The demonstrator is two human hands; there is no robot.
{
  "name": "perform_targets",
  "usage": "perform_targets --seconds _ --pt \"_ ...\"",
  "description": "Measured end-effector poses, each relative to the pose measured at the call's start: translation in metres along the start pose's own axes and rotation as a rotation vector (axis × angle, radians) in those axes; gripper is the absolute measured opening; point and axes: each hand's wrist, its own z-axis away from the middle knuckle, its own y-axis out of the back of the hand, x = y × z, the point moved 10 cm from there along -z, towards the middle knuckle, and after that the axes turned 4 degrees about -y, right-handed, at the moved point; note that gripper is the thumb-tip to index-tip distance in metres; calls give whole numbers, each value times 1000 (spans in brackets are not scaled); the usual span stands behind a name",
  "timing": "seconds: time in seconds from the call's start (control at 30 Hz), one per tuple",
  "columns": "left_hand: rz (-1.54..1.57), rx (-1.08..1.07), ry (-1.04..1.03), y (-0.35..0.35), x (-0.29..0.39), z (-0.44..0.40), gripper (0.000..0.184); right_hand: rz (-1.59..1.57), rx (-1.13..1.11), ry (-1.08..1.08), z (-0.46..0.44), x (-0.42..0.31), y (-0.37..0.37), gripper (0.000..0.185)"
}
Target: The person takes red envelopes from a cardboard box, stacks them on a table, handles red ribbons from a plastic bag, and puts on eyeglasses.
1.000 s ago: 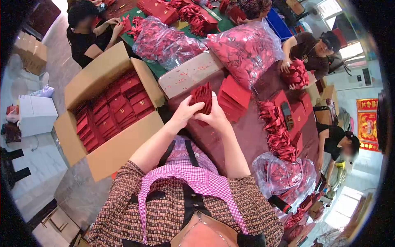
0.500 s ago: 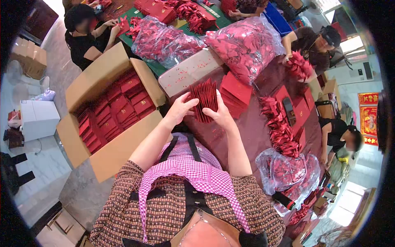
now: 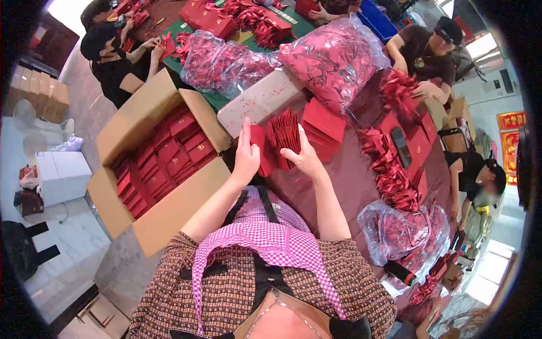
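My right hand (image 3: pixel 307 155) grips a fanned stack of thin red packets (image 3: pixel 284 133), with its thumb on the near side and fingers on the far right. My left hand (image 3: pixel 247 157) is held upright with fingers straight, to the left of the stack. Its palm faces a red packet (image 3: pixel 261 148) that leans away from the rest; whether the palm touches it I cannot tell. More flat red packets (image 3: pixel 324 127) lie on the table just right of the stack. Left of my hands stands an open cardboard box (image 3: pixel 169 212) filled with rows of red packets (image 3: pixel 169 150) bearing gold emblems.
Beyond my hands lie a pale tray-like lid (image 3: pixel 254 104) with red specks and a clear bag of red pieces (image 3: pixel 333 65). Red ribbon bunches (image 3: pixel 389 169) and a phone (image 3: pixel 400 148) lie to the right. Several people work around the table; one (image 3: pixel 432 62) handles red ribbons.
My left hand has released its side of the stack and straightened its fingers. The stack has split, one part leaning left. A person at the right has shifted the ribbon bunch.
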Motion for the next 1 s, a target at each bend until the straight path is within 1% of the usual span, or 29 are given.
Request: perform_targets --seconds 0.03,0.07,0.13,0.2,0.23,0.27,0.3,0.43,0.53,0.7,0.8,0.9,1.0 --pt "-153 -20 -86 -5 14 -1 61 -3 6 -1 -1 3 1 88" --pt "-123 -67 -57 -13 12 -4 51 -2 -1 3 -2 6 -1 86" --pt "-136 -65 29 -24 4 -6 42 -4 -8 6 0 0 -2 84" --pt "-99 -70 19 -31 8 -8 45 8 -2 -31 2 -3 -1 92" --pt "-142 -33 -1 -30 13 -9 45 7 1 -32 1 -3 0 92" --pt "-185 3 -22 -28 18 -9 45 -13 -4 7 1 -7 -1 93" --pt "-149 11 -7 -28 17 -9 52 -32 -9 46 0 -9 -1 94" --pt "-152 10 -1 -27 12 -10 53 -48 13 67 1 -6 2 95" --pt "-153 10 -14 -25 10 -9 54 -56 -24 24 1 -4 1 97" --pt "-165 -2 -14 -21 11 -8 54 -39 -7 48 0 0 4 102" --pt "-164 -9 -8 -21 9 -8 54 -50 -23 0 1 0 4 103" --pt "-166 -19 3 -20 8 -7 55 -63 -29 29 3 -9 4 102" --pt "-182 -26 11 -19 5 -6 57 -86 -32 14 2 -3 3 103"
